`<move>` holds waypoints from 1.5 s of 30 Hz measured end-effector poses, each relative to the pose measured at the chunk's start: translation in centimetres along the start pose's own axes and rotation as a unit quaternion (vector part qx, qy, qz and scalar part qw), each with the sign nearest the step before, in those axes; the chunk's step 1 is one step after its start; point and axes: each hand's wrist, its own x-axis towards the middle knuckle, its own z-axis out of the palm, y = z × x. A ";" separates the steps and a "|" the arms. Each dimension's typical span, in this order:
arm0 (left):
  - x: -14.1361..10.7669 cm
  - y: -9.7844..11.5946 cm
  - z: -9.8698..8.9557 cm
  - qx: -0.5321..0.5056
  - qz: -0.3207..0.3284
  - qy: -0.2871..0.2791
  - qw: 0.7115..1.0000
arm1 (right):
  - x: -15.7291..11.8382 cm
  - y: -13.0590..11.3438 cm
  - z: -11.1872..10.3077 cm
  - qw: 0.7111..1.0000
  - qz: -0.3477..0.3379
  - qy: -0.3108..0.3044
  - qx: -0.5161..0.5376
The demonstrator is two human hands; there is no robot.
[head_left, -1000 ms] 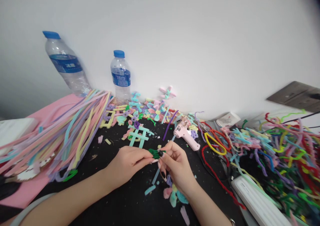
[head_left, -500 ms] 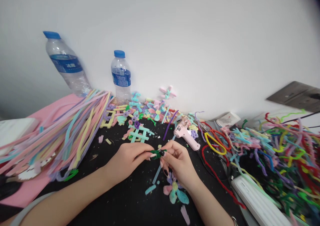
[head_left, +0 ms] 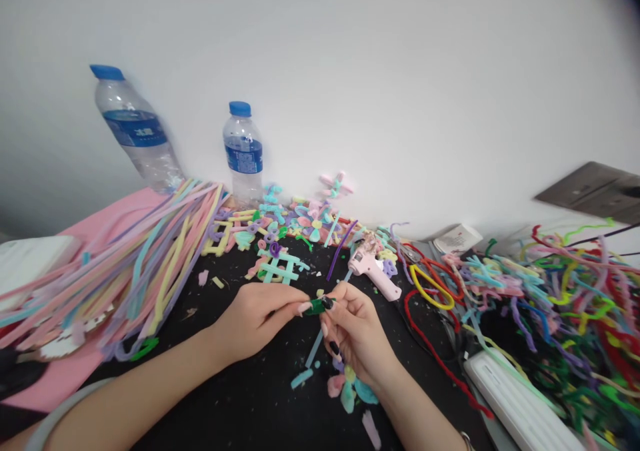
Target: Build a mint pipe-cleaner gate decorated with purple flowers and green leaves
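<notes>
My left hand [head_left: 257, 318] and my right hand [head_left: 357, 331] meet over the black table top [head_left: 240, 398], both pinching a short piece of dark green pipe cleaner [head_left: 316, 306] between their fingertips. A thin light-blue stem [head_left: 314, 348] runs down from under the hands. Below my right hand lies a small pastel flower made of pipe cleaners [head_left: 350, 388]. A pink glue gun [head_left: 373, 268] rests just beyond my right hand.
A bundle of long pastel pipe cleaners [head_left: 125, 271] fans out at left on a pink sheet [head_left: 55, 378]. Two water bottles [head_left: 134, 131] [head_left: 243, 152] stand by the wall. Finished pastel shapes [head_left: 280, 234] lie behind the hands. Tangled bright pipe cleaners [head_left: 560, 298] and a white box [head_left: 515, 404] fill the right.
The green piece has been squeezed from a loose tuft into a tighter, compact roll between my fingertips. Both hands stay in nearly the same place.
</notes>
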 end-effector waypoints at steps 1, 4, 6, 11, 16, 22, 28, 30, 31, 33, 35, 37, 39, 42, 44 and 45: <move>0.1 0.1 -0.1 -0.029 -0.034 -0.008 0.999 | 0.0 -0.1 0.0 1.000 -0.001 0.004 -0.007; 0.5 0.4 -0.3 -0.084 -0.100 -0.046 0.990 | 0.1 -0.3 -0.2 0.999 -0.005 0.005 -0.052; 0.6 0.5 -0.2 -0.096 -0.131 -0.094 0.982 | 0.2 -0.4 -0.4 0.996 -0.008 -0.005 -0.091; 0.6 0.6 0.5 -0.171 -0.244 -0.148 0.943 | 0.4 -0.7 -0.4 0.986 -0.019 0.021 -0.167; 0.4 0.8 1.0 -0.240 -0.324 -0.128 0.906 | 0.5 -0.4 -0.5 0.983 -0.021 0.017 -0.183; 0.1 1.1 1.0 -0.261 -0.331 -0.110 0.900 | 0.4 -0.7 -0.4 0.983 -0.023 0.004 -0.182; 0.5 1.0 0.9 -0.277 -0.331 -0.099 0.896 | 0.5 -0.9 -0.3 0.979 -0.043 0.023 -0.199; 0.5 0.9 1.0 -0.292 -0.329 -0.109 0.891 | 0.6 -1.0 -0.4 0.973 -0.047 0.027 -0.225; 0.6 0.9 1.1 -0.299 -0.330 -0.114 0.888 | 0.6 -1.0 -0.4 0.969 -0.045 0.025 -0.242; 0.6 1.0 1.2 -0.315 -0.339 -0.124 0.878 | 0.6 -1.0 -0.6 0.961 -0.045 0.015 -0.273; 0.6 1.1 1.3 -0.331 -0.351 -0.138 0.865 | 0.6 -1.0 -0.7 0.954 -0.053 0.007 -0.294; 0.6 1.2 1.4 -0.343 -0.357 -0.158 0.854 | 0.6 -1.0 -0.8 0.951 -0.064 0.012 -0.302; 0.6 1.2 1.4 -0.355 -0.360 -0.171 0.846 | 0.6 -1.1 -0.8 0.951 -0.069 0.021 -0.301; 0.6 1.0 1.4 -0.361 -0.364 -0.152 0.845 | 0.6 -1.2 -0.8 0.953 -0.072 0.034 -0.291; 0.6 0.8 1.2 -0.356 -0.370 -0.112 0.851 | 0.6 -1.3 -0.9 0.954 -0.077 0.042 -0.285; 0.6 0.8 1.1 -0.351 -0.372 -0.093 0.854 | 0.6 -1.4 -1.0 0.954 -0.079 0.045 -0.284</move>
